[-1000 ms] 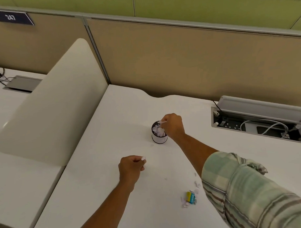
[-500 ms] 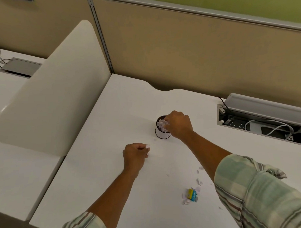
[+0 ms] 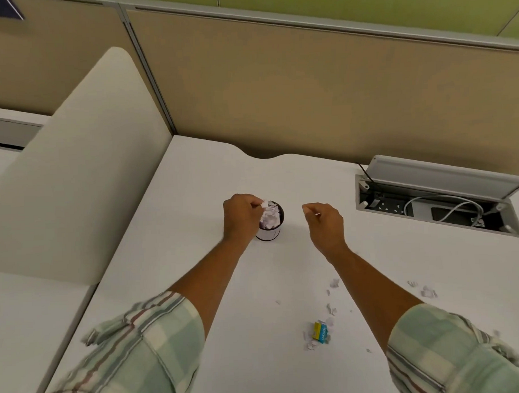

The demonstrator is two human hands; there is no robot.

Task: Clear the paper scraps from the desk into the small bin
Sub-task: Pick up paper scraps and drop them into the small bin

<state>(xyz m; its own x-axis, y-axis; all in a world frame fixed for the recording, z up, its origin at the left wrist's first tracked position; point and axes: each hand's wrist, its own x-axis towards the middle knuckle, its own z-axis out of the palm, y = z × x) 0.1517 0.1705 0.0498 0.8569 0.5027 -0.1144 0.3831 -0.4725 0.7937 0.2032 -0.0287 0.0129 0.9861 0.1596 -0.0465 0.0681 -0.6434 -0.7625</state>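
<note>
A small round bin (image 3: 269,232), white-walled with a dark rim, stands mid-desk and is heaped with white paper scraps (image 3: 270,217). My left hand (image 3: 240,217) sits at the bin's left rim, fingers pinched on a small white scrap (image 3: 264,204) held over the opening. My right hand (image 3: 325,223) hovers to the right of the bin, fingers loosely curled and apart, with nothing visible in it. Loose scraps (image 3: 332,285) lie scattered on the white desk (image 3: 193,181) nearer to me, with more scraps (image 3: 426,292) at the right.
A small yellow-and-blue box (image 3: 321,333) lies among scraps at the near side. An open cable tray (image 3: 435,208) with a raised lid and wires is sunk into the desk at right. A cream divider panel (image 3: 75,173) borders the left; tan partition walls (image 3: 307,91) stand behind.
My left hand moved from the desk up to the bin's left rim with a scrap. My right hand left the bin's opening and drew off to the right.
</note>
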